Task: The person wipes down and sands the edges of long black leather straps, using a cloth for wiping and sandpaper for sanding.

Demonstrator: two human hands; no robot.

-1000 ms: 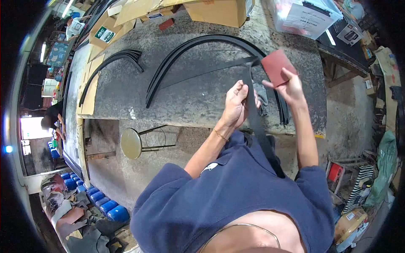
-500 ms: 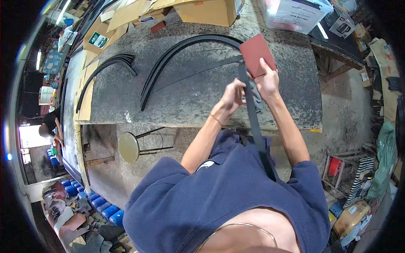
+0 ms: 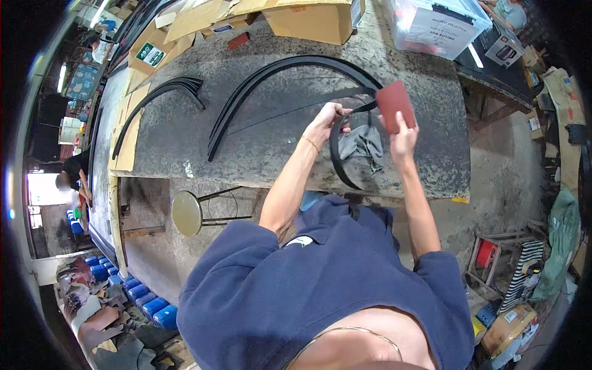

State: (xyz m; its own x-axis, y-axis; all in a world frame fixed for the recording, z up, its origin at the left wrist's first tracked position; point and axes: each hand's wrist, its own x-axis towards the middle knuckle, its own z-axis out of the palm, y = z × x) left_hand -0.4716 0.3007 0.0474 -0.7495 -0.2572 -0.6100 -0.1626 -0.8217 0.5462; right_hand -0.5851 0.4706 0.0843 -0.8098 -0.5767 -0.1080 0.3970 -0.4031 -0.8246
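My right hand (image 3: 402,139) grips a reddish-brown rectangular sheet (image 3: 394,105), with the thumb laid across its face. A black strap (image 3: 335,148) runs from beside the sheet and curves down toward the table's front edge. My left hand (image 3: 329,122) is closed on the strap, to the left of the sheet. Between and below the hands, a grey cloth (image 3: 362,147) lies crumpled on the table. Several long black strips (image 3: 265,73) form an arch behind my hands, and a second bundle of black strips (image 3: 145,102) rests farther left.
Cardboard boxes (image 3: 308,23) and a small red block (image 3: 238,41) stand along the dark worktable's (image 3: 259,166) far side. A clear plastic bin (image 3: 431,31) sits at back right. A round stool (image 3: 186,213) stands in front. Another person (image 3: 75,176) is at far left.
The strap's free end, which ran down over my lap, now curves in a loop above the table. My left hand shifted left and my right hand moved right and nearer me with the sheet.
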